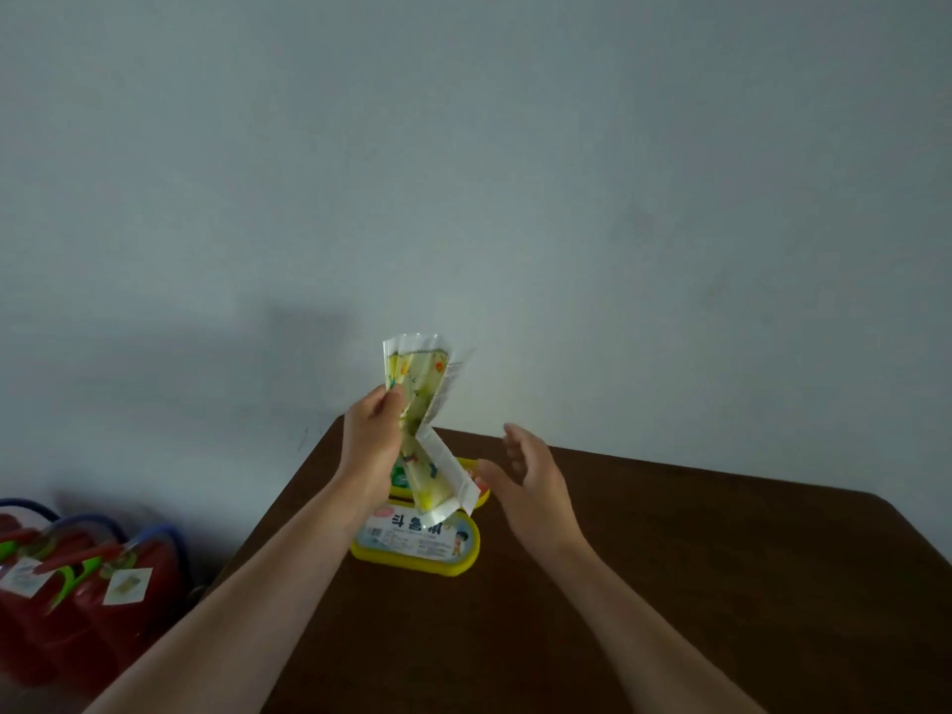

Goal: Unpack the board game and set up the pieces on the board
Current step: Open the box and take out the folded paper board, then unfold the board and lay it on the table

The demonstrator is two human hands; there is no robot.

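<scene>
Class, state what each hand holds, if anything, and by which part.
The left hand grips the folded game sheet at its left edge, near mid-height. The right hand is open and holds nothing.

Folded board [418,404]: yellow-green, cartoon print, white edges. Game box [415,546]: yellow, pale label. Table [669,584]: dark brown. Cases [77,584]: red.
</scene>
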